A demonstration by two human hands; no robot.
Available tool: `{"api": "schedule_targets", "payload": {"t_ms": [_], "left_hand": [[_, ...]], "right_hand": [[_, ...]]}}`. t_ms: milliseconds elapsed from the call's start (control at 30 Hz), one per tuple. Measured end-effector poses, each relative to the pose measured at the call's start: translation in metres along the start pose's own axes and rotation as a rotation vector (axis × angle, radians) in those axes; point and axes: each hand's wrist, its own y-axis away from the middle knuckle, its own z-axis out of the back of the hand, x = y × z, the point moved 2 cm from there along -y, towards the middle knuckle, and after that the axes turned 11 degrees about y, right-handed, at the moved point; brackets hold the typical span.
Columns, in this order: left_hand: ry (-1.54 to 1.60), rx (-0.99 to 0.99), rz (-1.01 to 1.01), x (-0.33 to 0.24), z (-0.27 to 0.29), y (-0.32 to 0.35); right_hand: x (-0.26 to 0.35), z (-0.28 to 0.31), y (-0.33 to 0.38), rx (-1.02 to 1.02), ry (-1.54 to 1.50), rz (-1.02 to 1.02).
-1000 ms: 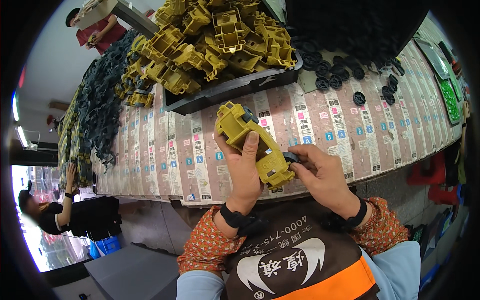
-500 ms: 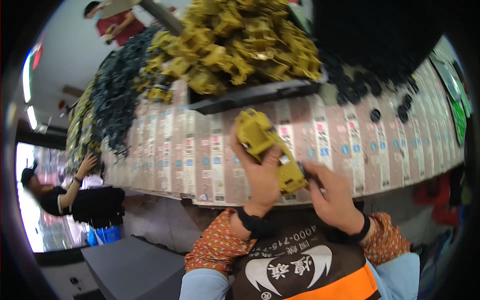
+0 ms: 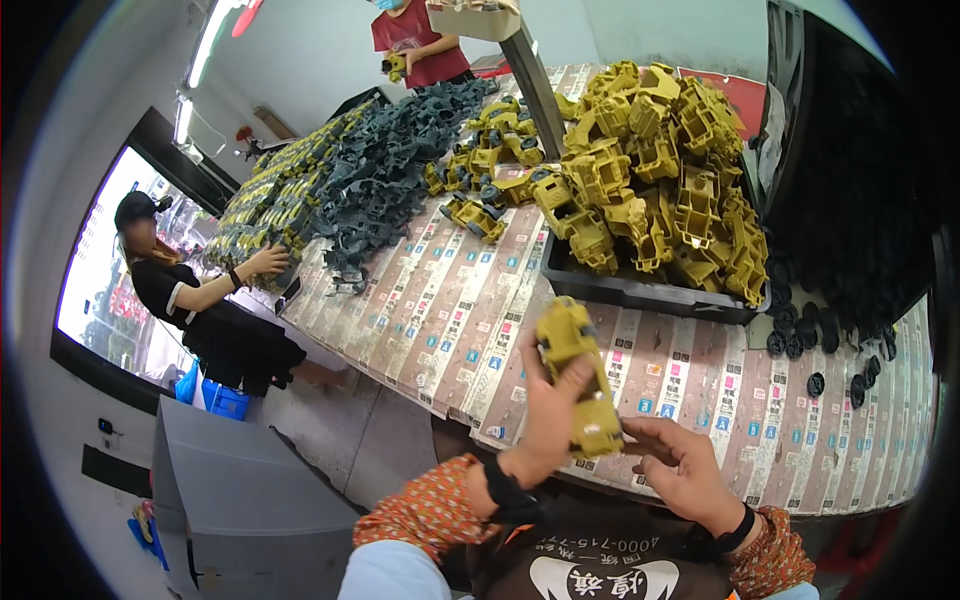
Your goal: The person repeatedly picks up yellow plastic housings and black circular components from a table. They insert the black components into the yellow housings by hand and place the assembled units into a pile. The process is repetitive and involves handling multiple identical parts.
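My left hand (image 3: 548, 412) is closed around a yellow plastic toy truck body (image 3: 597, 425), held tilted above the near edge of the table. Dark parts show along the truck's side near its upper end. My right hand (image 3: 685, 472) is at the truck's lower end, fingers curled toward the thumb; what lies between them, if anything, is hidden. Beyond my hands stands a black crate (image 3: 650, 293) heaped with yellow truck bodies (image 3: 655, 170). To its right, loose black wheels (image 3: 816, 384) lie on the table beside a large dark pile of them.
The table (image 3: 470, 340) is covered with printed strips. Grey-black plastic parts (image 3: 370, 180) and yellow toy trucks with wheels (image 3: 475, 217) lie to the left. A metal post (image 3: 535, 90) rises behind. One co-worker (image 3: 190, 290) stands at left, another (image 3: 425, 45) at the far side. A grey box (image 3: 250, 500) is lower left.
The view has swung left and up, bringing more of the table and both co-workers into sight. My left hand still holds the truck body, and my right hand stays by its lower end.
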Motion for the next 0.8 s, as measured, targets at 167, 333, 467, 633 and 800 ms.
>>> {"api": "schedule_targets", "payload": {"t_ms": [167, 333, 467, 633, 800], "left_hand": [[-0.022, 0.034, 0.368, -0.074, 0.068, -0.128], [0.496, -0.175, 0.126, -0.156, 0.094, -0.295], [0.021, -0.067, -0.139, -0.156, 0.017, -0.282], [-0.758, 0.387, -0.071, -0.127, -0.104, -0.254], [-1.115, 0.483, -0.074, -0.112, -0.143, -0.228]], "right_hand": [[0.007, 0.034, 0.006, -0.232, 0.101, 0.016], [-0.018, 0.061, 0.035, -0.343, 0.059, -0.184], [-0.034, 0.078, 0.059, -0.435, 0.054, -0.264], [-0.045, 0.097, 0.075, -0.552, 0.034, -0.253], [-0.035, 0.108, 0.075, -0.555, 0.228, -0.193]]}}
